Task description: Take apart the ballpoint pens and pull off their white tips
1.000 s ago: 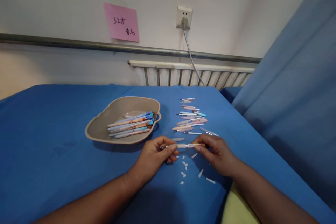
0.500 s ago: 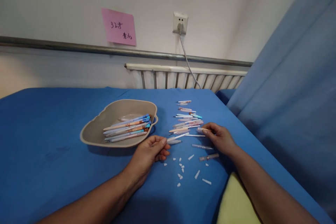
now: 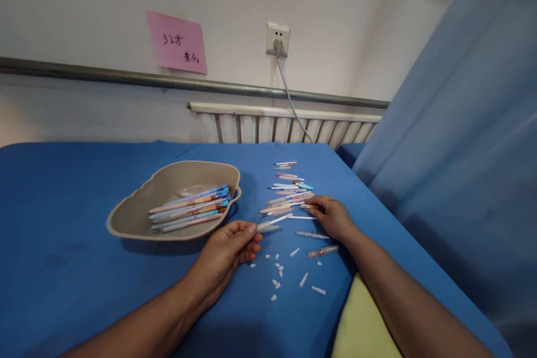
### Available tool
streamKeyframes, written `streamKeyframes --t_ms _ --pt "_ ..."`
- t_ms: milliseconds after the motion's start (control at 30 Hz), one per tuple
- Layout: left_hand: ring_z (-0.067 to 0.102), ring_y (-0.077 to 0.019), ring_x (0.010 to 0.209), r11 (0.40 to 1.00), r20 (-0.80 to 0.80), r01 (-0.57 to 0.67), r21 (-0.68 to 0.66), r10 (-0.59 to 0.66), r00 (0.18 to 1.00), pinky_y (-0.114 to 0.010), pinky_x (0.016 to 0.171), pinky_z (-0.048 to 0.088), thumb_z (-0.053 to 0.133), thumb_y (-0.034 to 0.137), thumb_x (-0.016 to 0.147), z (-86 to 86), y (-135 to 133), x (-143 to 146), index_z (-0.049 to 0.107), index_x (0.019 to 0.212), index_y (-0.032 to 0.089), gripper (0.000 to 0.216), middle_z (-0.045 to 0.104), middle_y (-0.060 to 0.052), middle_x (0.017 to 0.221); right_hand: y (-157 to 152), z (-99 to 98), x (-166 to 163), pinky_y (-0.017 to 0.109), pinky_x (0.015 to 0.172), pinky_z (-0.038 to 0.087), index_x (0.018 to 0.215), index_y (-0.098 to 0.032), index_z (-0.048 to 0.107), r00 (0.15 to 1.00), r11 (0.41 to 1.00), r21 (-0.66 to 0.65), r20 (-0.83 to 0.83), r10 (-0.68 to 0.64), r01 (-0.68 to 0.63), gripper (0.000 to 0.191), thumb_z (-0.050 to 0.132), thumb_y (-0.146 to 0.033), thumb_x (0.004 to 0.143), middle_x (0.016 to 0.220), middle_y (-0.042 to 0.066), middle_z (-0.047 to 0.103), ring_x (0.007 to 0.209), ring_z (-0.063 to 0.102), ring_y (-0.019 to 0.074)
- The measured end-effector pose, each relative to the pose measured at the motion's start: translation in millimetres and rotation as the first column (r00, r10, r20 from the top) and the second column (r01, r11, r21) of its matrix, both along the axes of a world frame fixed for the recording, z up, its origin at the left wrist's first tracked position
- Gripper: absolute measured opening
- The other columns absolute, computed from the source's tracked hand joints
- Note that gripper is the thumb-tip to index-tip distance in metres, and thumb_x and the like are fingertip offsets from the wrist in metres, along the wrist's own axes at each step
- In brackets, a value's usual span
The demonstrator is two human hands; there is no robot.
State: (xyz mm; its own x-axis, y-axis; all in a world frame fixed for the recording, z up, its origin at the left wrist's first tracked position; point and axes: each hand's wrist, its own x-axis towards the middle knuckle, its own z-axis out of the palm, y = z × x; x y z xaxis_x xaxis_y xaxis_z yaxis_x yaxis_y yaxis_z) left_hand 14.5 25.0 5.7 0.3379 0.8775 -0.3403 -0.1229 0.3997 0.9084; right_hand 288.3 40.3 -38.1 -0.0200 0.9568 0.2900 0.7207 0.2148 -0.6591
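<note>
My left hand [image 3: 235, 243] is closed, pinching a pale pen barrel with a white refill [image 3: 274, 222] sticking out towards the right. My right hand [image 3: 333, 217] is bent over the right end of the pen row, thumb and fingers pinched on a short pale pen part [image 3: 306, 206]. Beyond both hands, pen barrels and white refills [image 3: 285, 201] lie in a loose row. A clear barrel [image 3: 312, 235] and a pinkish clear barrel [image 3: 323, 251] rest below my right hand. Small white tips [image 3: 277, 274] and a few longer white cone-shaped pieces [image 3: 304, 279] are scattered nearer to me.
On the left stands a beige basin [image 3: 126, 224] with several assembled pens [image 3: 191, 210] in it. A blue cloth [image 3: 84, 291] covers the table. Something yellow [image 3: 367, 324] sits at the front edge. A blue curtain [image 3: 461, 123] hangs on the right; a rail [image 3: 235, 86] runs along the wall.
The view has turned slightly right, so everything sits further left. My right hand has shifted a little left with the pale part, closer to the pen row. My left hand keeps its hold.
</note>
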Motion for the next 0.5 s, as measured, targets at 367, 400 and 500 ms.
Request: streamKeyframes --t_ms 367,400,500 --pt "0.056 -0.0078 0.057 0.999 0.02 0.01 -0.041 -0.009 1.0 -0.018 0.055 0.045 0.073 0.033 0.073 3.6 1.3 -2.2 0.058 0.076 0.015 0.023 0.065 0.0 0.072 -36.9 39.3 1.8 0.025 0.061 0.042 0.087 -0.018 0.064 0.992 0.992 -0.106 0.097 0.077 -0.067 0.011 0.055 -0.022 0.082 0.076 0.001 0.064 0.067 0.057 0.0142" --pt "0.056 -0.0079 0.057 0.999 0.019 0.01 -0.04 -0.009 1.0 -0.018 0.054 0.044 0.073 0.033 0.072 3.5 1.5 -2.4 0.058 0.076 0.015 0.024 0.066 0.0 0.072 -37.3 39.5 -0.3 0.025 0.061 0.041 0.085 -0.018 0.064 0.989 0.988 -0.114 0.096 0.114 -0.103 0.01 0.055 -0.021 0.082 0.075 0.001 0.064 0.067 0.057 0.014" --pt "0.056 -0.0079 0.057 0.999 0.02 0.013 -0.034 -0.013 1.0 -0.018 0.054 0.044 0.073 0.033 0.072 2.0 2.6 -3.0 0.059 0.077 0.015 0.024 0.066 0.0 0.072 -33.7 34.8 -5.4 0.024 0.061 0.041 0.086 -0.018 0.064 0.988 0.988 -0.104 0.088 0.125 -0.116 0.01 0.055 -0.019 0.082 0.076 0.0 0.064 0.067 0.057 0.0133"
